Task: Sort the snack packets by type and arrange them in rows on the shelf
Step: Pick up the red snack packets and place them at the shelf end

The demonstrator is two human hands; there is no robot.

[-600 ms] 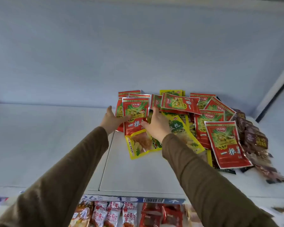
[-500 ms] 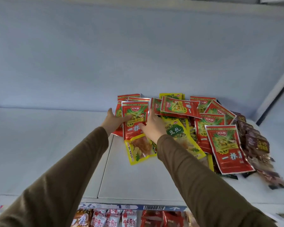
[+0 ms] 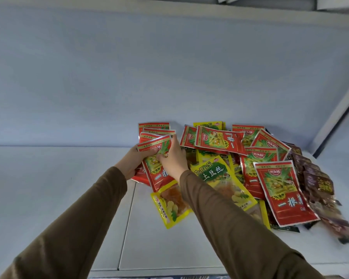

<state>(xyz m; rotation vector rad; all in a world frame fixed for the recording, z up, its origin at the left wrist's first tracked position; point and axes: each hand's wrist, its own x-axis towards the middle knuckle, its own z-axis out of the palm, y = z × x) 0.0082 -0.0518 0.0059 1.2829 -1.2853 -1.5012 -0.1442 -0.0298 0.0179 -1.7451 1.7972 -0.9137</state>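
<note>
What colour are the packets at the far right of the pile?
Dark brown, best seen in the head view.

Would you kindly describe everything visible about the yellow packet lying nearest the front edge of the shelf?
The yellow packet is a flat, glossy plastic pouch with a yellow border, a clear window showing orange shreds, and pale potato pictures with green leaves. It lies flat and tilted on the white shelf, at the pile's front left corner. Its upper end is tucked under a red packet that both hands hold, and the right sleeve crosses over its right edge. Neither hand touches it.
</note>
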